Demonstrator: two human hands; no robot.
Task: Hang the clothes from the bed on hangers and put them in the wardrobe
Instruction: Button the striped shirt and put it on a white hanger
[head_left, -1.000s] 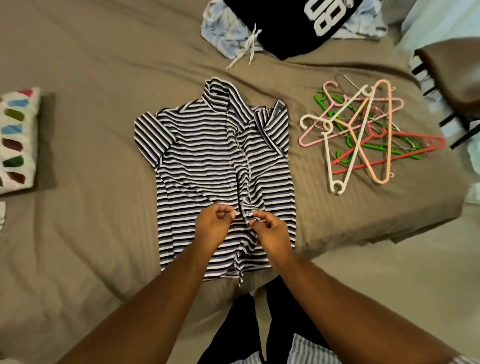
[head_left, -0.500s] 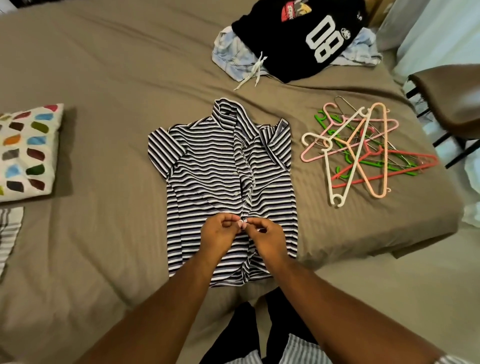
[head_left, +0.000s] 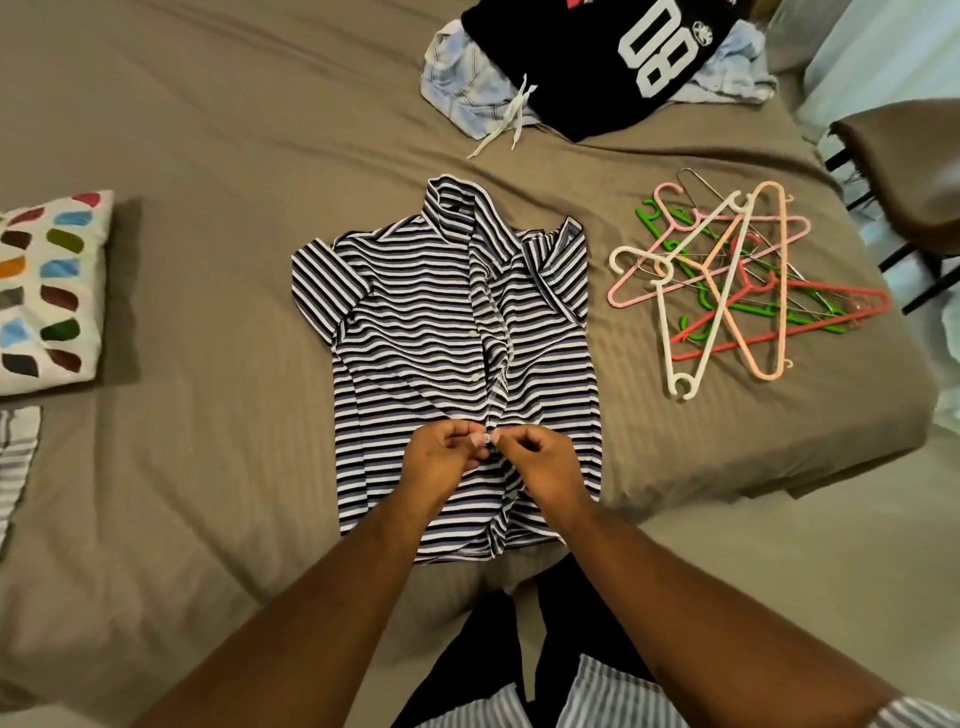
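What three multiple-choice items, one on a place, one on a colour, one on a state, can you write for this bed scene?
1. The hangers lie: A) left of the shirt; B) right of it; C) on it.
2. The jersey is: A) black; B) yellow; C) pink.
3. The left hand and right hand: A) hold a hanger; B) pinch the shirt's front; C) lie flat.
Key: 1 B, the pile is to its right; 2 A, black cloth, white digits; 3 B, both pinch at its opening.
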